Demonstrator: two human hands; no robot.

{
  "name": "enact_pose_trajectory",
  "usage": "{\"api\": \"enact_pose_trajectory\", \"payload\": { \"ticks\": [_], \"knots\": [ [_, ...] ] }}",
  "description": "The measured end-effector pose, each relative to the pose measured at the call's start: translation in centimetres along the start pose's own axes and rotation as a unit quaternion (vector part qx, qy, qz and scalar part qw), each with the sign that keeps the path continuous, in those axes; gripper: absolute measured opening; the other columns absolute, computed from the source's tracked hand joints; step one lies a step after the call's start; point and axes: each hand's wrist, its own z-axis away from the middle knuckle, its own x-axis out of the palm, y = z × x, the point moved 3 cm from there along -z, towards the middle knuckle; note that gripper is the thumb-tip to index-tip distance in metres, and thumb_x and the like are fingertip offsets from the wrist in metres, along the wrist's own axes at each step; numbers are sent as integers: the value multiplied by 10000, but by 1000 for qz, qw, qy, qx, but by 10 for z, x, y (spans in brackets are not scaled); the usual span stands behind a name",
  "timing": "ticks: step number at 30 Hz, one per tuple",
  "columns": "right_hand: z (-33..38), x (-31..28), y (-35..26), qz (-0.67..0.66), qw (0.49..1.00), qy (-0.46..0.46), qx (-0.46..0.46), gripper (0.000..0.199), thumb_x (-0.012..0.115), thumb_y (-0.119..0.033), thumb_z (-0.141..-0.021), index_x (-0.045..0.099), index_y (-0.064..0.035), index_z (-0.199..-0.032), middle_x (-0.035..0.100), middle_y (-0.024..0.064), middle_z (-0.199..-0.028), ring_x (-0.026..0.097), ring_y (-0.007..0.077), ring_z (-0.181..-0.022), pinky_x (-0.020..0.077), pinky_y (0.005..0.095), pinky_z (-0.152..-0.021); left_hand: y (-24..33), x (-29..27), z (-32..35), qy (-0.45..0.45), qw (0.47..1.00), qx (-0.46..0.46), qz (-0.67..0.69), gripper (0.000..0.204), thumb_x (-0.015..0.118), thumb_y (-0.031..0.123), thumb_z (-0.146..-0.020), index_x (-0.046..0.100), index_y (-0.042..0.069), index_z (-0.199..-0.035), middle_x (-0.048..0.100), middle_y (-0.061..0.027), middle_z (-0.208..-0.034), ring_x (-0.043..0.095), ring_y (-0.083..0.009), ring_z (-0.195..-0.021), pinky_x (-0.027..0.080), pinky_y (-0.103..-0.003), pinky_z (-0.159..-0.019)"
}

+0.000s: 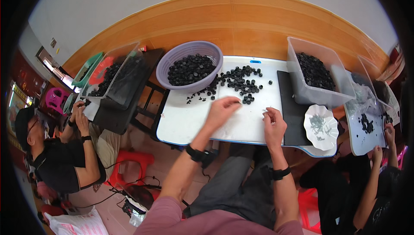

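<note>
Over the middle of the white table (172,127), my left hand (221,113) is closed in a pinch, with a small dark piece just showing at its fingertips. To its right, my right hand (274,127) is also closed, thumb against fingers; a tiny pale piece seems to stick out, too small to name. Beyond my hands spreads a loose pile of small round black caps (243,80). Several tiny black parts (196,99) lie left of the pile. A white scalloped dish (308,125) of small clear pieces (320,125) stands right of my right hand.
A purple basin (161,72) of black caps stands at the back left, a clear bin (319,98) of black parts at the back right on a black mat (294,125). Co-workers sit left (64,161) and right (371,192). Red stools (129,166) and cables are below.
</note>
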Motion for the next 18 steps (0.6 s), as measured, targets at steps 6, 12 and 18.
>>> {"api": "enact_pose_trajectory", "payload": {
  "ticks": [6, 12, 18],
  "knots": [
    [-4, 2, -2, -8, 999, 1, -36, 159, 660, 22, -921, 694, 29, -1076, 751, 139, -888, 727, 168, -784, 558, 287, -733, 86, -105, -52, 218, 937, 165, -215, 370, 777, 117, -852, 712, 14, -1202, 750, -161, -1127, 723, -275, -1017, 552, -377, -913],
    [-5, 6, -1, -6, 999, 22, -40, 145, 673, 6, -935, 718, 20, -1073, 745, 61, -887, 667, 84, -763, 531, 239, -710, 74, -81, -55, 128, 918, 247, -284, 251, 744, 63, -853, 721, 18, -1099, 718, -149, -1039, 695, -317, -967, 545, -401, -837],
    [-4, 3, 0, 0, 999, 17, -40, 130, 662, 12, -918, 702, 24, -1040, 752, 149, -876, 731, 202, -748, 559, 306, -705, 11, -5, -49, 10, 944, 144, -296, 266, 695, 33, -884, 694, 25, -1150, 704, -150, -1025, 692, -320, -916, 552, -425, -840]
  ]
}}
